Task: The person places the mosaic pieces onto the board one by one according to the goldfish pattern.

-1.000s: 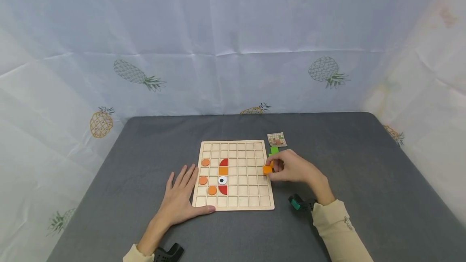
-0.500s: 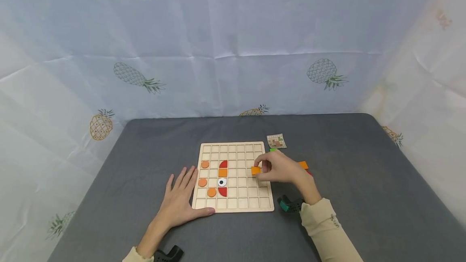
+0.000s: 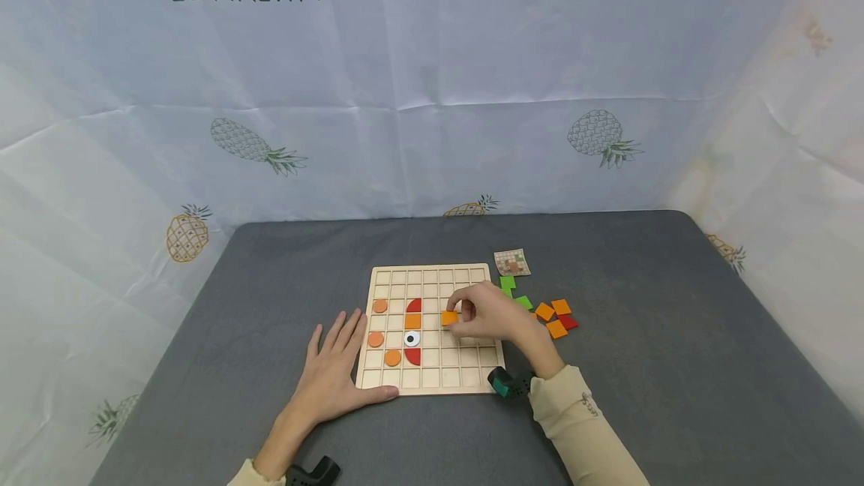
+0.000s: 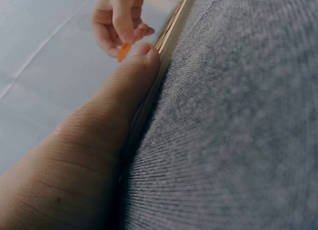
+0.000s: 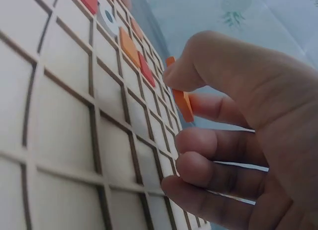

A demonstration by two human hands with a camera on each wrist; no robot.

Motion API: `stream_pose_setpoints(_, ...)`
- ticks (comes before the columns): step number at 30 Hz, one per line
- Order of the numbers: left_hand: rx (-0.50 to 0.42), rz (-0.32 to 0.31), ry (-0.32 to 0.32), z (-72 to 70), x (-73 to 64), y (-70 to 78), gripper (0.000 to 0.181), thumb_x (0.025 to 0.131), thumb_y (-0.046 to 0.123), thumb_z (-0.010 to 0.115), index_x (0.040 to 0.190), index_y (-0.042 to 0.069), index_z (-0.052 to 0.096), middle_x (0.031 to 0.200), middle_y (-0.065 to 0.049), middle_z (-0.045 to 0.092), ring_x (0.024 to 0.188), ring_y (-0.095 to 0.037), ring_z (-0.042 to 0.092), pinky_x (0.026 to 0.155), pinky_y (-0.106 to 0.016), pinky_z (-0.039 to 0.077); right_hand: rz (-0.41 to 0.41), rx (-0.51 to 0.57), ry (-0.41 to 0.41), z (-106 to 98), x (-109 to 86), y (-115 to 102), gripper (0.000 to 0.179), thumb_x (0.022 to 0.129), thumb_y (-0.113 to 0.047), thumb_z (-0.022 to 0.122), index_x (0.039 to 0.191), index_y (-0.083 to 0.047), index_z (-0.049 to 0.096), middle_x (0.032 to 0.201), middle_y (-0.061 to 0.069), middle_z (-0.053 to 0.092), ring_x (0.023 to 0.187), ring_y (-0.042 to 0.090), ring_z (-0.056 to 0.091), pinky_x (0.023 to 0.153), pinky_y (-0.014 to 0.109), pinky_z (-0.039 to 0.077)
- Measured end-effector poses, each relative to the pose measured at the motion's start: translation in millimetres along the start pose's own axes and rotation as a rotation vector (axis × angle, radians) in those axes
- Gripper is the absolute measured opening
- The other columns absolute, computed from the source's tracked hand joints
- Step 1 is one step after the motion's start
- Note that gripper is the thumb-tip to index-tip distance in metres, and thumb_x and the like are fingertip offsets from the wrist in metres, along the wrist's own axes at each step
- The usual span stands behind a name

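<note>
A square wooden grid board (image 3: 432, 377) lies on the dark table. My left hand (image 3: 332, 373) rests at its left side, fingers spread and straight, thumb along the front edge. My right hand (image 3: 491, 313) is over the board's middle and pinches an orange square tile (image 3: 448, 318) between thumb and index finger. In the right wrist view that tile (image 5: 183, 103) is tilted above the grid. Set in the cells are an orange square (image 3: 413, 320), a white eye disc (image 3: 412, 338), two red rounded pieces (image 3: 414, 305) and several orange discs (image 3: 393, 357).
Right of the board lie loose orange tiles (image 3: 556, 329), a red piece (image 3: 568, 322) and green tiles (image 3: 508, 282). A small patterned card (image 3: 511, 262) lies by the board's far right corner. A pineapple-print cloth (image 3: 432, 156) hangs behind the grey table (image 3: 641, 283).
My right hand has carried the orange tile leftward from the board's right edge to over its middle, uncovering the loose tiles on the right. My left hand stays in place.
</note>
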State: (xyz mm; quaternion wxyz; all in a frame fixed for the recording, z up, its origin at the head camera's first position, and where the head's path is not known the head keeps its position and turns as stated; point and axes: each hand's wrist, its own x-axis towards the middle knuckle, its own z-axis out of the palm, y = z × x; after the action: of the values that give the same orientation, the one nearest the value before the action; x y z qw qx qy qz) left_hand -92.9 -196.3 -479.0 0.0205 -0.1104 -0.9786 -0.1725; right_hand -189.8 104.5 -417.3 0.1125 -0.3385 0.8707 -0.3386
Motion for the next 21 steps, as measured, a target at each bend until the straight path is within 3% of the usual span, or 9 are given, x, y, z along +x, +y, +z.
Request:
stream_pose_setpoints(7,-0.014,-0.004,-0.001,0.1,-0.9,0.2,0.129,0.067,0.083,0.072,0.164,0.013,0.024,0.17,-0.011,0.027,0.158,-0.037,0.022,0.123,-0.067,0.008,0.04,-0.019,-0.012,11.9,8.9,-5.3,0.017,0.084,-0.015,0.075,0.1,-0.009,0.076,0.061,-0.006,0.054,0.053,0.003,0.044,0.062,0.022,0.046)
stream_pose_setpoints(9,-0.015,-0.005,0.0,-0.1,-0.7,0.2,0.129,0.067,0.083,0.071,0.164,0.013,0.024,0.17,-0.011,0.027,0.158,-0.037,0.022,0.123,-0.067,0.008,0.044,-0.033,-0.004,14.5,10.5,-6.1,0.017,0.085,-0.017,0.075,0.1,-0.01,0.076,0.06,-0.007,0.053,0.053,0.003,0.044,0.074,0.026,0.05)
stream_pose_setpoints(12,-0.011,-0.004,0.002,0.0,-0.1,0.3,0.129,0.067,0.083,0.071,0.164,0.013,0.025,0.17,-0.011,0.028,0.157,-0.037,0.023,0.123,-0.067,0.008,0.065,-0.03,0.001,17.6,12.6,-6.9,0.016,0.086,-0.019,0.076,0.1,-0.011,0.076,0.059,-0.007,0.053,0.051,0.004,0.044,0.074,0.03,0.051)
stream_pose_setpoints(14,-0.006,-0.001,0.006,0.4,0.2,0.4,0.129,0.067,0.084,0.071,0.164,0.013,0.025,0.169,-0.012,0.029,0.157,-0.038,0.024,0.123,-0.067,0.009,0.08,-0.022,0.0,19.5,13.9,-7.1,0.016,0.086,-0.019,0.076,0.1,-0.011,0.076,0.059,-0.007,0.053,0.05,0.005,0.043,0.072,0.027,0.051)
stream_pose_setpoints(16,-0.005,0.002,0.009,0.8,0.5,0.6,0.129,0.066,0.084,0.071,0.164,0.012,0.026,0.169,-0.013,0.03,0.156,-0.038,0.025,0.123,-0.067,0.01,0.087,-0.009,-0.003,21.4,15.6,-6.6,0.017,0.086,-0.018,0.076,0.101,-0.01,0.076,0.058,-0.007,0.053,0.05,0.006,0.043,0.059,0.024,0.046)
stream_pose_setpoints(21,-0.009,-0.002,0.003,0.6,0.4,0.4,0.129,0.067,0.083,0.071,0.164,0.012,0.025,0.17,-0.012,0.029,0.157,-0.038,0.023,0.123,-0.067,0.009,0.099,-0.023,0.003,24.7,19.1,-7.1,0.018,0.086,-0.017,0.077,0.102,-0.008,0.077,0.057,-0.006,0.051,0.049,0.006,0.043,0.055,0.019,0.041)
